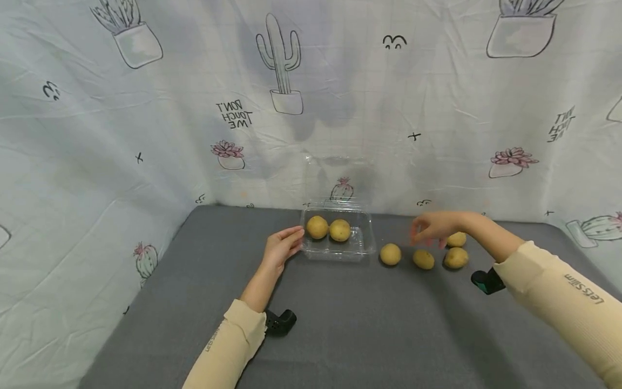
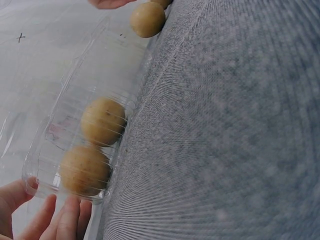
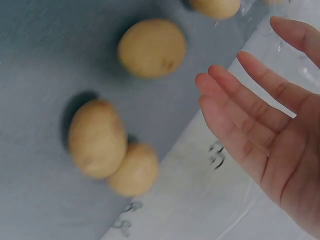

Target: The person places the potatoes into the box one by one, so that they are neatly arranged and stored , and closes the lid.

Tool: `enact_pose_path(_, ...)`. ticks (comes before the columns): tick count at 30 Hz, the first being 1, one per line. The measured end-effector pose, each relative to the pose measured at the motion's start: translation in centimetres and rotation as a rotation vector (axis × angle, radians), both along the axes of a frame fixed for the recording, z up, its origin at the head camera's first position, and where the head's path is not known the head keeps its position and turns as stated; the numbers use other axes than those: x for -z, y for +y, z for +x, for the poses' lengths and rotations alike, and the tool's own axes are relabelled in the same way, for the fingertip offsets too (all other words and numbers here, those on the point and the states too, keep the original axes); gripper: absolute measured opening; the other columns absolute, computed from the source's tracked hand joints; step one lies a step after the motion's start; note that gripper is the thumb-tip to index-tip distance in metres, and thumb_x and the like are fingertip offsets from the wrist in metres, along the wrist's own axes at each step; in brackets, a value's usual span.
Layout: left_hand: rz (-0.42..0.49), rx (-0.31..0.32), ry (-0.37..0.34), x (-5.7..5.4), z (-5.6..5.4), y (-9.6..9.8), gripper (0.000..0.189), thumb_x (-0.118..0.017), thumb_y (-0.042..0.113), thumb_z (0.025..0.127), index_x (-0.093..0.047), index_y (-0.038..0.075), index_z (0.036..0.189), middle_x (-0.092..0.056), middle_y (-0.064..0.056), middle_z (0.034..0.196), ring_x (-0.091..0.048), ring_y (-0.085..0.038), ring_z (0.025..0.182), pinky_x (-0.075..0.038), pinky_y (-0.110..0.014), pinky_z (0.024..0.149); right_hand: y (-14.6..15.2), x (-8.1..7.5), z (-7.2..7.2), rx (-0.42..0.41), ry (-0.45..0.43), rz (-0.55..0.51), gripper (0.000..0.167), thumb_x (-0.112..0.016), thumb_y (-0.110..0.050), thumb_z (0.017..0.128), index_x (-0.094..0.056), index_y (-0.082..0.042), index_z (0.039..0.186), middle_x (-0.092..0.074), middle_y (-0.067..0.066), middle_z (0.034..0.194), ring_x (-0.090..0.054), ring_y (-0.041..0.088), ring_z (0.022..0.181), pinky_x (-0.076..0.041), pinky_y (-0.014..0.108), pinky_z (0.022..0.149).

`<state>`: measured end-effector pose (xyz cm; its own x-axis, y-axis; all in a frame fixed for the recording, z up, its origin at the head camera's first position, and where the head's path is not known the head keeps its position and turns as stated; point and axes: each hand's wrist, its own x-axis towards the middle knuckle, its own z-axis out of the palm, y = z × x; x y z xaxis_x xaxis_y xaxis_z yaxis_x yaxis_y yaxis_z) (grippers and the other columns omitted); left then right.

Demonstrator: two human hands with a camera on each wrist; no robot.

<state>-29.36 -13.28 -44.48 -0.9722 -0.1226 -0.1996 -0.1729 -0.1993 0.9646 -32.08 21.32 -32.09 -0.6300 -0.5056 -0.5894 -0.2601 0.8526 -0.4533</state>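
Six potatoes [image 1: 390,254]: two inside the clear container, four loose on the counter [image 1: 340,329] to its right.
One clear container [image 1: 362,252]: near the counter's back edge, its single lid [image 1: 340,158] raised behind it; the two potatoes inside sit side by side, left and middle, with bare floor to the right.
Left hand [image 1: 284,246]: clamped lightly on the container's left edge, thumb high and fingers lower along the wall; a hold worth keeping, as plastic this thin would probably slide at a knock.
Right hand [image 1: 430,229]: fingers apart, nothing held, above the loose potatoes.
Taking a loose potato: best brought up with thumb and fingers down around its middle, since a one-sided touch would likely roll it (the rear pair at far right, one partly behind the other, looks the most awkward).
Placing in the container: low and gently into the bare right part would suit, clear of the upright lid.
Sleeves [image 1: 559,302]: two, cream.
Black wrist devices [image 1: 281,323]: two, one at each wrist.
Cloth backdrop [image 1: 350,81]: printed with potted plants, behind everything.
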Motion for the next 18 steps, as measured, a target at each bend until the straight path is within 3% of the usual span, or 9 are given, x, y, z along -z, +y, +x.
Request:
enact_pose_path(6,-0.007,0.005,0.004,-0.1,0.1,0.2,0.031,-0.064,0.009,0.087,-0.062,-0.002,0.116,-0.064,-0.004,0.096,-0.062,-0.019,0.09,-0.055,-0.021,0.074,2.7,0.3,0.4,0.057,-0.008,0.003,0.044,-0.053,-0.032,0.093,-0.051,0.004,0.119,-0.056,0.016,0.107,-0.057,0.025,0.094,-0.056,0.037,0.066)
enact_pose_path(9,-0.012,0.007,0.004,-0.1,0.2,0.1,0.032,-0.063,0.009,0.088,-0.062,-0.002,0.117,-0.064,-0.008,0.102,-0.062,-0.019,0.091,-0.055,-0.02,0.074,3.6,0.6,0.2,0.07,0.017,0.007,0.042,-0.053,-0.031,0.093,-0.052,0.003,0.117,-0.057,0.015,0.099,-0.057,0.025,0.09,-0.056,0.037,0.065)
enact_pose_path(15,-0.005,0.013,0.006,-0.1,0.3,0.0,0.032,-0.064,0.009,0.088,-0.061,-0.003,0.117,-0.065,-0.009,0.103,-0.063,-0.015,0.087,-0.054,-0.018,0.069,5.3,1.7,-0.2,0.07,0.145,-0.026,0.032,-0.053,-0.027,0.093,-0.056,0.003,0.106,-0.06,0.007,0.079,-0.057,0.018,0.073,-0.055,0.033,0.056)
enact_pose_path(18,0.001,0.011,0.011,-0.1,0.2,0.0,0.031,-0.063,0.008,0.087,-0.062,-0.003,0.117,-0.065,-0.004,0.095,-0.063,-0.013,0.084,-0.054,-0.018,0.068,6.6,2.6,-0.7,0.036,0.277,-0.07,0.031,-0.056,-0.03,0.091,-0.058,-0.001,0.099,-0.061,0.007,0.077,-0.055,0.016,0.066,-0.05,0.03,0.051)
